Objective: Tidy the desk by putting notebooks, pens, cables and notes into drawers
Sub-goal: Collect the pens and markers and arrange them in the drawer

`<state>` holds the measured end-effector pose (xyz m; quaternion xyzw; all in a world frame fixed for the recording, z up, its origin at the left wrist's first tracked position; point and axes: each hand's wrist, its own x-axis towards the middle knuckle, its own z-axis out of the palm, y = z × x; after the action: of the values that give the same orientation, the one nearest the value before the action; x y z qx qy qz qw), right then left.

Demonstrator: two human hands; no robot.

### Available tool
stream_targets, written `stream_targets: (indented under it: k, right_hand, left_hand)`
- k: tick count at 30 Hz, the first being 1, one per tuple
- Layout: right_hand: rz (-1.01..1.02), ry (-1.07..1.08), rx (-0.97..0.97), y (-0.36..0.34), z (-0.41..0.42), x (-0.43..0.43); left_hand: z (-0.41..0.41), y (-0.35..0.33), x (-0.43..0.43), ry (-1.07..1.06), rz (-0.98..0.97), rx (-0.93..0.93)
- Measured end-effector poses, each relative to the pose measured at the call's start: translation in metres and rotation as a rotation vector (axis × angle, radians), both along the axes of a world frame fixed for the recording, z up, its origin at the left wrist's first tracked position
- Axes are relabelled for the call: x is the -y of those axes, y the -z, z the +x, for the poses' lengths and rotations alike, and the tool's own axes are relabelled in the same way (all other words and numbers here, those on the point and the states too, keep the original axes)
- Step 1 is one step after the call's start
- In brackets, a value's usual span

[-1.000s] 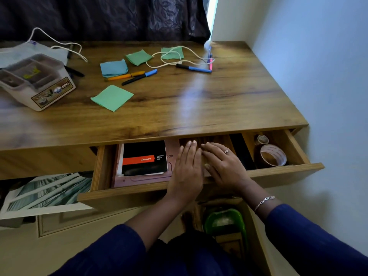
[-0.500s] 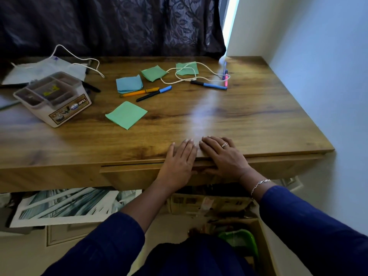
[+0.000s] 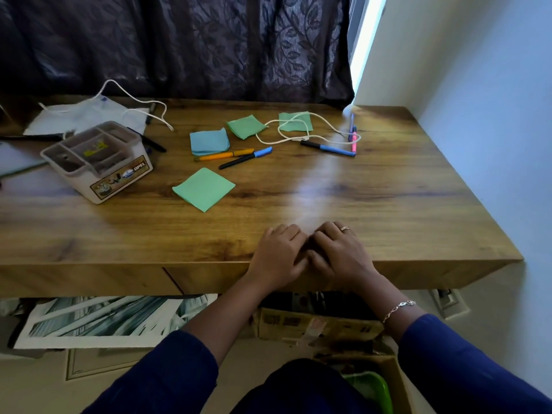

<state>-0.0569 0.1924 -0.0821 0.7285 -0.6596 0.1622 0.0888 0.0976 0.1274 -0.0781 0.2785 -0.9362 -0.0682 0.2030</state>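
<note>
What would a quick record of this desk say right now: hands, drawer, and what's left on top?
hands: left hand and right hand side by side at the desk front edge, fingers curled, holding nothing
drawer: closed
green notes: three, loose on top
blue notes: one stack
pens: several, scattered
cable: white, looped over one green note
organizer: far left

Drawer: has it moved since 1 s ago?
Yes. The drawer slid inward under the desk; it stood open, and now its front sits flush with the desk's edge.
</note>
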Motion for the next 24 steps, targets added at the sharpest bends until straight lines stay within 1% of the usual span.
stream_targets:
  k: [2, 6, 10, 15, 18, 22, 24]
  right_hand:
    - [-0.008, -0.016, 0.077, -0.005, 0.002, 0.014]
    - [-0.041, -0.034, 0.094, -0.011, 0.009, 0.052]
    - [-0.038, -0.085, 0.134, -0.022, 0.019, 0.082]
    - [0.038, -0.161, 0.146, -0.031, 0.031, 0.114]
    - [0.129, -0.218, 0.14, -0.03, 0.037, 0.136]
    - [0.159, -0.246, 0.202, -0.028, 0.052, 0.156]
    - [0.216, -0.245, 0.198, -0.029, 0.059, 0.165]
  left_hand:
    - [0.003, -0.004, 0.011, -0.036, 0.143, -0.095]
    - [0.009, -0.005, 0.034, -0.202, 0.091, -0.124]
    - [0.024, -0.011, 0.062, -0.347, 0.052, -0.098]
    - [0.048, -0.022, 0.089, -0.538, 0.146, -0.033]
    - [0.065, -0.025, 0.1, -0.639, 0.186, -0.007]
    - [0.085, -0.026, 0.109, -0.72, 0.259, 0.033]
    - [0.095, -0.027, 0.114, -0.7, 0.29, 0.084]
